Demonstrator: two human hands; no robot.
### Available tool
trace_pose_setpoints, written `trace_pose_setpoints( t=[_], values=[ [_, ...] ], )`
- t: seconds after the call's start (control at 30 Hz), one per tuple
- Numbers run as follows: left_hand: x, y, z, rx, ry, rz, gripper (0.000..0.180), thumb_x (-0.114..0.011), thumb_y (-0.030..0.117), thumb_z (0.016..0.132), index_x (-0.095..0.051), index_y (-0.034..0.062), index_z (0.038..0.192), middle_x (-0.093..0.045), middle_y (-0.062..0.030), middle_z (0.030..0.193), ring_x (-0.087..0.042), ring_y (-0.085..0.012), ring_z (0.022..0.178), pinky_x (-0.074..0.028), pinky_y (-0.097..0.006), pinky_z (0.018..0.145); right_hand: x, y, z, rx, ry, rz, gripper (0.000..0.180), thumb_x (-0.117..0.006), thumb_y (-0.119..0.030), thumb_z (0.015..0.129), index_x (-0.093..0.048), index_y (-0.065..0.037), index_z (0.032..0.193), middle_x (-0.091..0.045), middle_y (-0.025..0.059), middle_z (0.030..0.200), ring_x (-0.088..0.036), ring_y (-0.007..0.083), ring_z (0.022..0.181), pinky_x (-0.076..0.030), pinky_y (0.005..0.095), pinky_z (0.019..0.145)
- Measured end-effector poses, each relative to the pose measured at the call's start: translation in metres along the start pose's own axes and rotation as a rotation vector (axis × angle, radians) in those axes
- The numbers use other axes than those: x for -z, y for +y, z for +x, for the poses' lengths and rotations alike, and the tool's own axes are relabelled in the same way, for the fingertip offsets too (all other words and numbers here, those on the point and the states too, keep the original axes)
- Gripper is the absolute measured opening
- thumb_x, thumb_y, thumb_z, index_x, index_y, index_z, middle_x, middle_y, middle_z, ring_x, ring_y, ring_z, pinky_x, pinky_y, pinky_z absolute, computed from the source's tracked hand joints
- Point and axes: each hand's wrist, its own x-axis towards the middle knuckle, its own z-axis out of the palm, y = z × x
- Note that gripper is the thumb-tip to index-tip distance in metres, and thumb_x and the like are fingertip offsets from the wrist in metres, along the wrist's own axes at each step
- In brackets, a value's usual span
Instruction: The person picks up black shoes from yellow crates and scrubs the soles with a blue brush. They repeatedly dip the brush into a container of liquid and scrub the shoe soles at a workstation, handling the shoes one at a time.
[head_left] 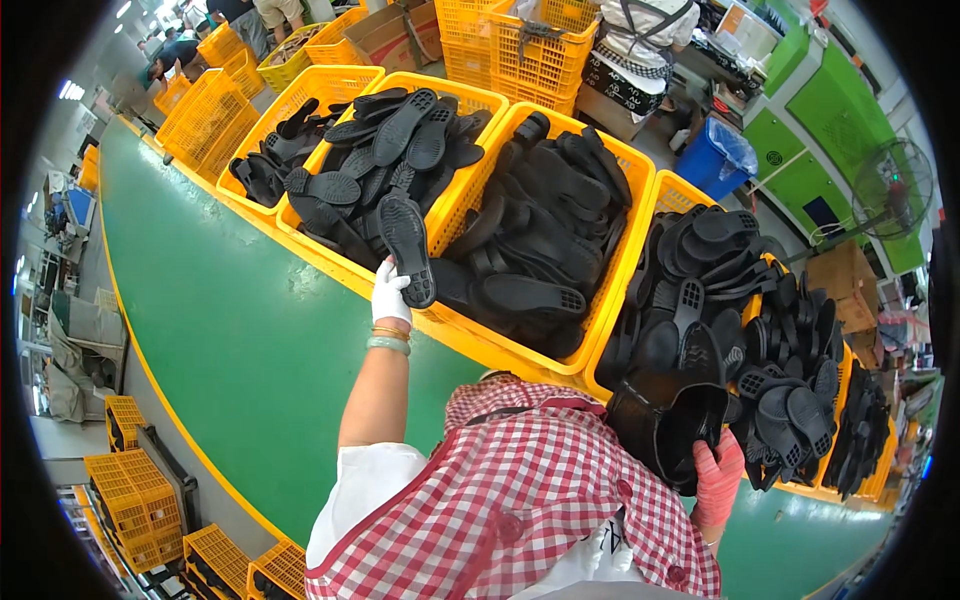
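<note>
My left hand (390,293), in a white glove, grips a black shoe sole (407,243) by its heel end, held over the rim of a yellow crate (452,210) full of black soles. My right hand (718,478), in a pink glove, clasps a stack of black soles (668,420) against my checked apron, in front of another yellow crate (672,190) heaped with soles. Two bracelets sit on my left wrist.
Several yellow crates of black soles line the far edge of a curved green table (240,340). Empty yellow crates stand stacked behind and at the lower left. A blue bin (715,155), green machines and a standing fan (890,190) are at the right. Other people work at the back.
</note>
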Motion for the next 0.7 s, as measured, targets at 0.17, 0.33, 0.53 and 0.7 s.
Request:
trace_pose_setpoints(
  t=[0.17,0.33,0.53,0.7],
  values=[
    [0.002,0.018,0.03,0.018,0.063,-0.064,0.066,-0.042,-0.012,0.069,-0.035,-0.0015,0.133,-0.053,-0.012,0.121,-0.054,-0.0223,0.107,-0.044,-0.029,0.092,-0.026,-0.026,0.007,-0.003,-0.014,0.026,0.022,-0.066,-0.005,0.072,-0.056,0.005,0.089,-0.054,0.0109,0.078,-0.052,0.0234,0.073,-0.041,0.0308,0.068],
    [0.01,0.03,0.073,0.053,-0.036,-0.09,0.068,-0.044,-0.011,0.067,-0.034,-0.001,0.134,-0.054,-0.0125,0.119,-0.056,-0.0235,0.104,-0.046,-0.032,0.091,-0.058,-0.047,0.011,-0.038,-0.01,-0.037,0.021,-0.065,-0.006,0.072,-0.056,0.005,0.088,-0.053,0.0116,0.077,-0.052,0.0235,0.072,-0.041,0.0313,0.067],
    [-0.038,0.062,0.098,0.123,-0.262,-0.177,0.074,-0.043,-0.009,0.065,-0.03,-0.0016,0.137,-0.053,-0.0142,0.123,-0.055,-0.0254,0.109,-0.044,-0.034,0.095,-0.081,-0.06,0.01,-0.044,0.062,-0.129,0.019,-0.064,-0.006,0.074,-0.057,0.006,0.088,-0.054,0.0123,0.077,-0.051,0.0241,0.07,-0.041,0.0324,0.066],
    [-0.103,0.08,0.092,0.095,-0.395,-0.25,0.071,-0.042,-0.011,0.064,-0.036,-0.0005,0.134,-0.045,-0.0128,0.134,-0.046,-0.025,0.121,-0.039,-0.036,0.101,-0.093,-0.082,0.01,-0.073,0.097,-0.175,0.018,-0.063,-0.006,0.074,-0.057,0.005,0.087,-0.052,0.0124,0.075,-0.049,0.0232,0.068,-0.041,0.0319,0.066]
  ],
)
